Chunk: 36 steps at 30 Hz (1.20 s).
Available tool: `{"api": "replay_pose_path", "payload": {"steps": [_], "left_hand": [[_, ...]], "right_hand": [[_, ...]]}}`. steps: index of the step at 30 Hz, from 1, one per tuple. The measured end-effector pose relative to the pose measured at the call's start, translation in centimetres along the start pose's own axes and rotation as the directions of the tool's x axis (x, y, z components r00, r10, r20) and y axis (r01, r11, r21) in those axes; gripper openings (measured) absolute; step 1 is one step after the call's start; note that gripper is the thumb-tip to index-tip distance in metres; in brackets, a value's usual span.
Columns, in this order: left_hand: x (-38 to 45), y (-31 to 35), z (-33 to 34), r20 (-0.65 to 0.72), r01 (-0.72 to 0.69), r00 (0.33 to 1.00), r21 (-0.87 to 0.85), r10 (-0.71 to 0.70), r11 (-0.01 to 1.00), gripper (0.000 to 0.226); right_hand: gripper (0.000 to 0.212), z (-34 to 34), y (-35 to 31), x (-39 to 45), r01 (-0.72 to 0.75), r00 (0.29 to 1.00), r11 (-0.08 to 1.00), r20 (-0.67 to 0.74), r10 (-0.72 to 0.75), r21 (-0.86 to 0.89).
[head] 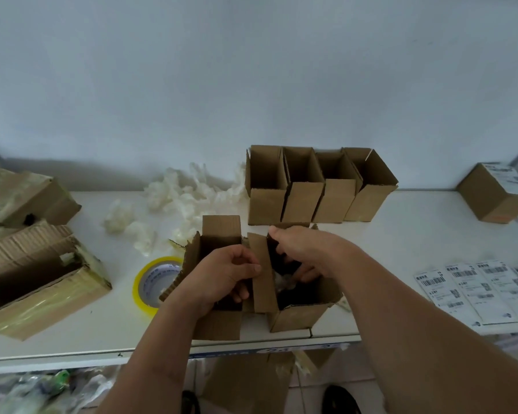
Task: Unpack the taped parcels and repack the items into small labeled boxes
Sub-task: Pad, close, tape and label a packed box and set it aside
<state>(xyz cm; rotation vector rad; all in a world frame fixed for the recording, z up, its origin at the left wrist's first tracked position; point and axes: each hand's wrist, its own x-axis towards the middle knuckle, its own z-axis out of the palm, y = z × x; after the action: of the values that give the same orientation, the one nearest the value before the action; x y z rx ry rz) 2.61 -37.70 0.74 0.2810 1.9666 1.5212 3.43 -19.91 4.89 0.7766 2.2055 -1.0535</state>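
Fingers of the left hand (225, 274) pinch a cardboard flap (262, 271); right hand (299, 252) fingers curl inside the small open box (299, 316), grasp unclear

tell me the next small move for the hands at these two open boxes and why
Probably push the item down and withdraw the right hand: its fingers reach into the right box, where a dark wrapped item sits, while the left hand pinches the flap aside.

One wide head-worn camera looked forward and steeply down, close over the white worktop (401, 243), facing the far wall (251, 70).
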Motion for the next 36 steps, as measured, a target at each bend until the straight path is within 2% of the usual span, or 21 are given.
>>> {"api": "replay_pose_path", "payload": {"steps": [3, 6, 8, 11, 12, 13, 14, 15, 16, 17, 19, 23, 26, 29, 32, 36], "left_hand": [[-0.3, 0.1, -0.3, 0.015, -0.024, 1.0, 0.022, 0.023, 0.999, 0.006], [-0.5, 0.5, -1.6, 0.008, -0.049, 0.999, -0.118, 0.05, 0.992, 0.013], [-1.0, 1.0, -2.9, -0.073, -0.097, 0.994, -0.237, 0.082, 0.967, 0.014], [-2.1, 1.8, -5.7, -0.265, -0.21, 0.958, -0.409, 0.105, 0.888, 0.016], [-2.4, 1.8, -6.8, -0.349, -0.246, 0.931, -0.379, 0.109, 0.892, 0.015], [-2.6, 1.7, -7.8, -0.448, -0.255, 0.886, -0.266, 0.115, 0.93, 0.013], [-2.5, 1.2, -8.9, -0.55, -0.209, 0.826, -0.087, 0.128, 0.974, 0.011], [-2.3, 0.6, -9.9, -0.625, -0.106, 0.766, 0.109, 0.151, 0.988, 0.011], [-2.2, -0.2, -10.8, -0.669, 0.039, 0.726, 0.27, 0.158, 0.962, 0.012], [-2.2, -0.9, -11.5, -0.697, 0.163, 0.703, 0.351, 0.142, 0.922, 0.015], [-2.2, -2.1, -12.7, -0.736, 0.266, 0.67, 0.357, 0.094, 0.896, 0.021], [-2.7, -2.8, -14.0, -0.783, 0.259, 0.611, 0.34, 0.12, 0.904, 0.022], [-2.7, -3.0, -14.1, -0.766, 0.234, 0.634, 0.327, 0.112, 0.916, 0.02], [-2.6, -3.0, -14.2, -0.75, 0.209, 0.655, 0.29, 0.087, 0.934, 0.019], [-2.6, -3.2, -14.2, -0.743, 0.179, 0.666, 0.242, 0.063, 0.954, 0.016], [-2.6, -3.5, -14.3, -0.732, 0.182, 0.681, 0.195, 0.019, 0.964, 0.014]], "right_hand": [[0.05, -1.3, -2.6, -0.8, 0.148, 0.968, 0.968, -0.17, -0.183, -0.204], [0.036, -1.4, -5.6, -0.9, 0.281, 0.898, 0.902, -0.243, -0.368, -0.327], [0.036, -0.6, -7.6, 0.0, 0.321, 0.859, 0.845, -0.244, -0.45, -0.428], [0.034, 1.7, -10.5, 1.6, 0.378, 0.804, 0.769, -0.23, -0.549, -0.515], [0.031, 2.7, -11.4, 1.9, 0.408, 0.776, 0.743, -0.228, -0.588, -0.531], [0.029, 3.7, -12.3, 2.2, 0.443, 0.749, 0.715, -0.215, -0.627, -0.541], [0.029, 4.7, -13.2, 2.5, 0.476, 0.727, 0.681, -0.187, -0.66, -0.557], [0.029, 5.8, -14.1, 2.8, 0.493, 0.72, 0.644, -0.142, -0.679, -0.585], [0.031, 7.0, -15.0, 3.2, 0.493, 0.727, 0.608, -0.089, -0.68, -0.622], [0.031, 8.2, -15.9, 3.8, 0.483, 0.745, 0.576, -0.036, -0.666, -0.659], [0.033, 10.5, -17.5, 4.9, 0.471, 0.785, 0.53, 0.061, -0.616, -0.705], [0.051, 13.7, -19.3, 6.9, 0.484, 0.834, 0.496, 0.209, -0.511, -0.721], [0.069, 15.1, -19.5, 8.9, 0.488, 0.851, 0.576, 0.213, -0.479, -0.656], [0.076, 16.3, -19.8, 10.7, 0.467, 0.862, 0.579, 0.199, -0.466, -0.668], [0.076, 17.3, -19.9, 11.3, 0.459, 0.861, 0.56, 0.189, -0.473, -0.689], [0.058, 18.2, -19.4, 11.8, 0.463, 0.859, 0.588, 0.173, -0.482, -0.664]]}}
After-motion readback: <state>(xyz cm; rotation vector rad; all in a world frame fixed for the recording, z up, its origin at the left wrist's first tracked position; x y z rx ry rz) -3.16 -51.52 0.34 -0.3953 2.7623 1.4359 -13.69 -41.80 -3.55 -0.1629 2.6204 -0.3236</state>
